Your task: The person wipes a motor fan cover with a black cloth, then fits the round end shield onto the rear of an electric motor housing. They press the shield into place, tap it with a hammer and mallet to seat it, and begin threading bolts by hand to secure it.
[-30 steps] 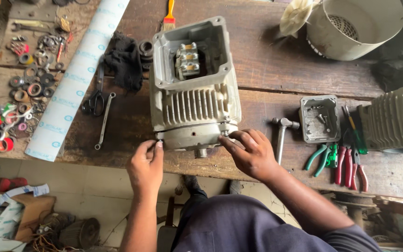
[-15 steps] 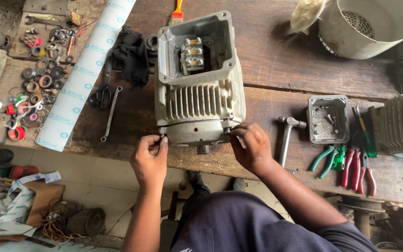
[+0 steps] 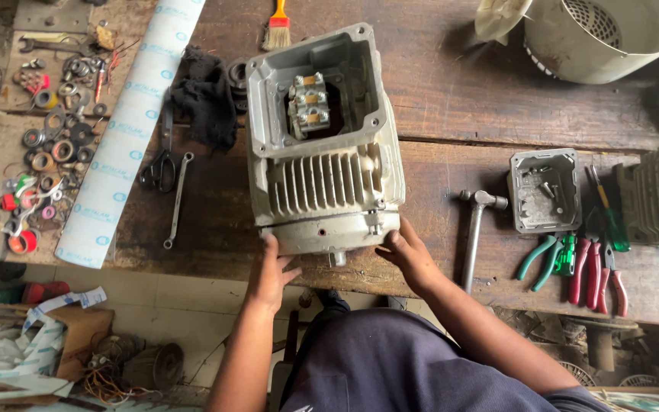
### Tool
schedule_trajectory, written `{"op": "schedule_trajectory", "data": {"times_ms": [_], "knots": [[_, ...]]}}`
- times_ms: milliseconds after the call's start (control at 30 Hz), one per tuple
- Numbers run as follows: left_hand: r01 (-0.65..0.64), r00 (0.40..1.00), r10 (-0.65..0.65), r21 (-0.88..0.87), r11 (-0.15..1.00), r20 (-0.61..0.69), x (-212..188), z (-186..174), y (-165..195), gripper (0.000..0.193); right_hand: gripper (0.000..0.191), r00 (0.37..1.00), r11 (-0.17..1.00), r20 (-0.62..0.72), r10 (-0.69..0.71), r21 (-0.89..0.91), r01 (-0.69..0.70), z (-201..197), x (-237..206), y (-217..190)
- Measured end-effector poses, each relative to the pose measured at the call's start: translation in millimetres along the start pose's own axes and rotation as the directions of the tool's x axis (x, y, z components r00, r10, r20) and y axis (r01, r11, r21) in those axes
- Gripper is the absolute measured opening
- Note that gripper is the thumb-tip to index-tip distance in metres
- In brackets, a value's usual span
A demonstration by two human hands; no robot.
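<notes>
Gripping motor [image 3: 322, 183] near end cover [image 3: 329, 233]: left hand [image 3: 272, 271] and right hand [image 3: 408, 255], fingers spread flat against it; terminal box open, lid [image 3: 544, 191] lying right.

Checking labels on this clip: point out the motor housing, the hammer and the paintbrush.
motor housing [image 3: 316, 183]: head view, on its cooling fins.
hammer [image 3: 472, 236]: head view, middle of its handle.
paintbrush [image 3: 277, 37]: head view, on the bristles.

The grey finned electric motor housing [image 3: 322, 164] is matt cast metal, dusty and slightly rough. The dark brown workbench [image 3: 451, 99] is worn, stained wood. The black rag [image 3: 206, 95] is coarse cloth; the hammer [image 3: 476, 229] is dull steel; the red-handled pliers [image 3: 590, 271] wear glossy plastic grips.
</notes>
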State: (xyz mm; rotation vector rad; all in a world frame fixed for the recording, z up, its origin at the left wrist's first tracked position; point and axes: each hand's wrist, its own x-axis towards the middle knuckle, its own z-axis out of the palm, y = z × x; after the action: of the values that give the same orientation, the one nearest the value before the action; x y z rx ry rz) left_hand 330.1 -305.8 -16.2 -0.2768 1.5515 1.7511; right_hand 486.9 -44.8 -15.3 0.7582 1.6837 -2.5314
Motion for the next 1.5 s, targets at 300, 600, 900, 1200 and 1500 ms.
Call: {"op": "schedule_trajectory", "data": {"times_ms": [300, 600, 900, 1200, 1500], "knots": [[-0.065, 0.990, 0.062, 0.021, 0.998, 0.127, 0, -2, 10, 0.121, 0.141, 0.996, 0.989, -0.008, 0.089, 0.120, -0.087, 14, 4, -8], [-0.289, 0.939, 0.303, -0.101, 0.952, 0.164, 0, 6, 11, 0.112, 0.146, 0.999, 0.992, -0.009, -0.038, 0.120, 0.039, -8, 18, -12], [-0.271, 0.937, 0.297, -0.149, 0.951, 0.187, 3, 1, 4, 0.107, 0.141, 1.000, 0.991, 0.024, 0.011, 0.135, -0.014, -16, 17, -18], [-0.268, 0.935, 0.296, -0.158, 0.950, 0.194, 9, -16, -13, 0.102, 0.143, 0.999, 0.995, 0.018, 0.044, 0.091, -0.046, -18, 18, -16], [-0.241, 0.943, 0.289, -0.261, 0.935, 0.165, 14, -23, -27, 0.095, 0.139, 0.999, 0.995, 0.021, 0.044, 0.092, -0.046, -14, 14, -17]]}}
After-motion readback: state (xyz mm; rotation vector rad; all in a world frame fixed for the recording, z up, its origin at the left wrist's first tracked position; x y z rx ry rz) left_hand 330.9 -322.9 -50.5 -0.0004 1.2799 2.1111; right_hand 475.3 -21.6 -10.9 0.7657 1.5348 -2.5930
